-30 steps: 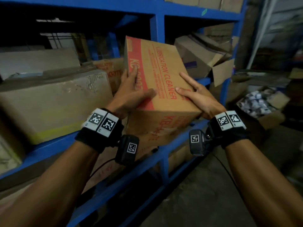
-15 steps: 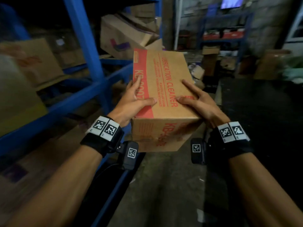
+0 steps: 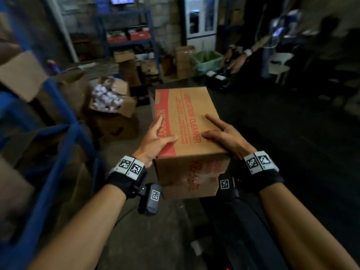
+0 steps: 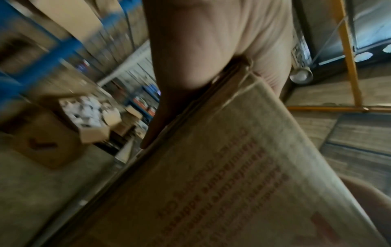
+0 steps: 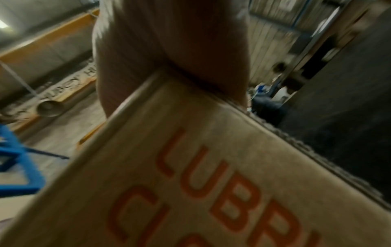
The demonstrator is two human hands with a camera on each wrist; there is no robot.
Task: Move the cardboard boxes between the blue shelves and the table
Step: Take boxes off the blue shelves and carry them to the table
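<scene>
A brown cardboard box (image 3: 191, 106) with a red stripe and "LUBRICATION CLEANER" print hangs level in the air between my hands, in the middle of the head view. My left hand (image 3: 155, 138) grips its near left edge, with thumb and forefinger on top. My right hand (image 3: 226, 133) grips the near right edge the same way. In the left wrist view the left hand (image 4: 211, 50) straddles a corner of the box (image 4: 211, 183). The right hand (image 5: 169, 50) straddles an edge of the box (image 5: 190, 167). The blue shelves (image 3: 58, 137) stand at my left.
An open carton of small white packs (image 3: 109, 96) sits on another box on the floor, left of the carried box. A dark flat surface (image 3: 292, 133) spreads to the right. Another person's hands (image 3: 235, 59) work at the back right. More boxes and a shelf line the far wall.
The box has come off the blue shelf and swung right with both hands holding it. The shelves have slid to the left edge of view; floor and a dark surface now lie ahead.
</scene>
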